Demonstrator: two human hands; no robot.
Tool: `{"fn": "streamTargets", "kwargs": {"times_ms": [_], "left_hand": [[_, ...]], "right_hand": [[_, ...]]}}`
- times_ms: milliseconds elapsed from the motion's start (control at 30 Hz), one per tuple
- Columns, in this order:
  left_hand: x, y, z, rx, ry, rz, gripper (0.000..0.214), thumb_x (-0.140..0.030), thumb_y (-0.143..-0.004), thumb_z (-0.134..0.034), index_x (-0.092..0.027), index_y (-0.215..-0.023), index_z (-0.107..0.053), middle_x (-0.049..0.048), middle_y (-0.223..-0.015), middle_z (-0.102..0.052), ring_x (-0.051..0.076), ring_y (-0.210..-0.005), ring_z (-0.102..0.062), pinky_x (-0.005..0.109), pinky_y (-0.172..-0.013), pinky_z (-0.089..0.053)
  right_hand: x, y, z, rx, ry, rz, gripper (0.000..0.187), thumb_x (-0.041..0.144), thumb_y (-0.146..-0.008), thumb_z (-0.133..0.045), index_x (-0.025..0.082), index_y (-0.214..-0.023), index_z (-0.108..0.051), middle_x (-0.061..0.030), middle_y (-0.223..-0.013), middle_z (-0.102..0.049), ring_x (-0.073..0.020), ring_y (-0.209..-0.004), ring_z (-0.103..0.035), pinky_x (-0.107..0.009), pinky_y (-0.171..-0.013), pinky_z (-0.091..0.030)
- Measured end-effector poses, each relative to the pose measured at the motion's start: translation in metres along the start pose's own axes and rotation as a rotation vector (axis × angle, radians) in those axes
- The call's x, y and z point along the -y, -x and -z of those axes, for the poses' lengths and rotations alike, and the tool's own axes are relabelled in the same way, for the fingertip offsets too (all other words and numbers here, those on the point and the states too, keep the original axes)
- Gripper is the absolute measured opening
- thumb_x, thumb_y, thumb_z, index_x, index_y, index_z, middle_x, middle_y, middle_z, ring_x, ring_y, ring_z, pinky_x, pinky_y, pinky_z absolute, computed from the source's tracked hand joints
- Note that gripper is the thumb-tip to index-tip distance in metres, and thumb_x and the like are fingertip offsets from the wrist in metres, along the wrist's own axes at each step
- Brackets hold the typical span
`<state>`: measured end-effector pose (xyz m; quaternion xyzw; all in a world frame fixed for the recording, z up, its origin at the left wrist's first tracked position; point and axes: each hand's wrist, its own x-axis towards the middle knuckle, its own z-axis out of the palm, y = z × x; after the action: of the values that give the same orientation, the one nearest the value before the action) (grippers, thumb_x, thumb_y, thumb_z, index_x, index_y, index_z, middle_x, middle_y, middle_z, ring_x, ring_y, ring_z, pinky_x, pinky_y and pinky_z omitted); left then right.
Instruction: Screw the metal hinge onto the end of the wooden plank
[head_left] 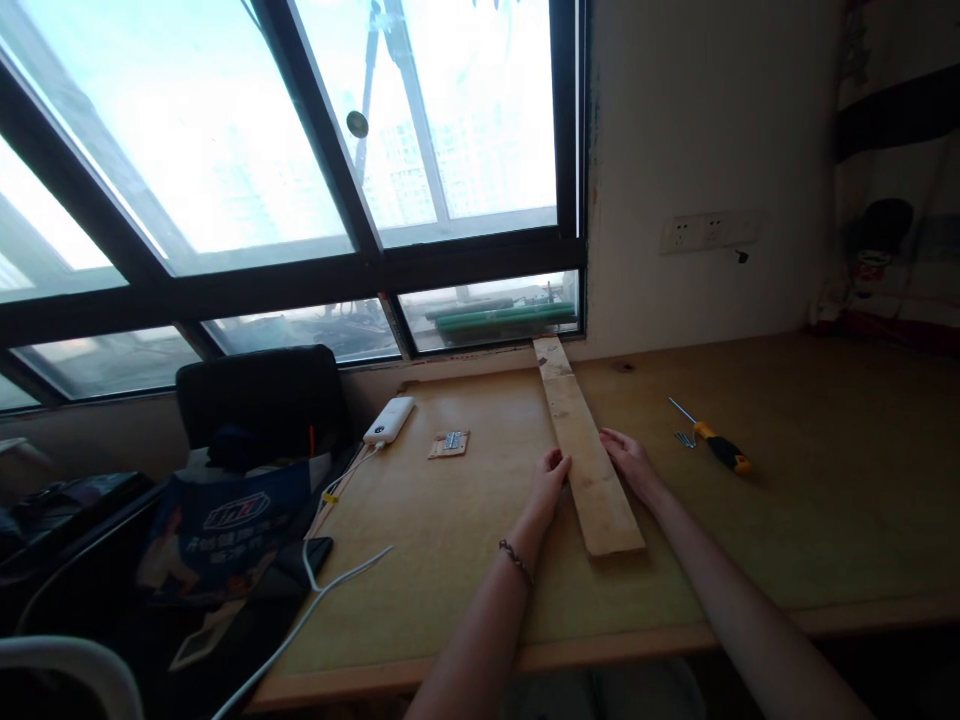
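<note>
Tabletop [465, 540]; plank [589, 450] between both hands [551, 480] [630, 463]

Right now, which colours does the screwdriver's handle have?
Black and yellow; the head view shows the handle best.

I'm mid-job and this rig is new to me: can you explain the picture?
No machine here: these are a person's bare hands, seen by a camera worn on their head, looking forward and down. The left hand and right hand are at opposite long edges of a wooden board on the table; how firmly they grip is unclear. To its right lie a screwdriver and screws; to its left, a small piece bearing metal and a white device with a cable.
</note>
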<state>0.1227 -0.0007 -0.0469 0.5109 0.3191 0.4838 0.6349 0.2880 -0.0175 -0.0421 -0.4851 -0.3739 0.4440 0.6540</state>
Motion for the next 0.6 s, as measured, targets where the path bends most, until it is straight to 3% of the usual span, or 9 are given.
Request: {"fn": "streamTargets", "kwargs": {"times_ms": [233,467,600], "left_hand": [[0.0006,-0.0016,-0.0018,-0.026,-0.047,-0.022,0.034,-0.032,-0.069,-0.064,-0.011,-0.095,-0.064,0.0145,-0.104,-0.064,0.024,-0.095,-0.060,0.040,-0.088,-0.044],[-0.0013,-0.0010,-0.0043,-0.045,-0.114,-0.021,0.029,-0.030,-0.070,-0.063,-0.012,-0.094,-0.064,0.0133,-0.102,-0.065,0.023,-0.092,-0.060,0.038,-0.087,-0.046],[-0.0003,-0.0015,-0.0052,-0.117,-0.220,-0.018,0.027,-0.030,-0.072,-0.061,-0.013,-0.093,-0.063,0.0124,-0.099,-0.066,0.021,-0.091,-0.060,0.035,-0.083,-0.047]], "right_hand": [[-0.0012,-0.0016,0.0041,0.036,-0.006,-0.021,0.042,0.037,-0.066,-0.069,0.019,-0.103,-0.058,-0.0068,-0.094,-0.069,-0.0216,-0.088,-0.064,-0.034,-0.078,-0.053],[0.0001,0.0021,0.0055,0.031,0.026,-0.010,0.042,0.038,-0.066,-0.069,0.019,-0.102,-0.059,-0.0076,-0.101,-0.067,-0.0226,-0.098,-0.061,-0.032,-0.077,-0.054],[-0.0044,0.0003,0.0074,0.009,-0.001,-0.024,0.043,0.037,-0.064,-0.070,0.019,-0.101,-0.059,-0.0065,-0.097,-0.068,-0.0215,-0.094,-0.063,-0.029,-0.073,-0.055]]}}
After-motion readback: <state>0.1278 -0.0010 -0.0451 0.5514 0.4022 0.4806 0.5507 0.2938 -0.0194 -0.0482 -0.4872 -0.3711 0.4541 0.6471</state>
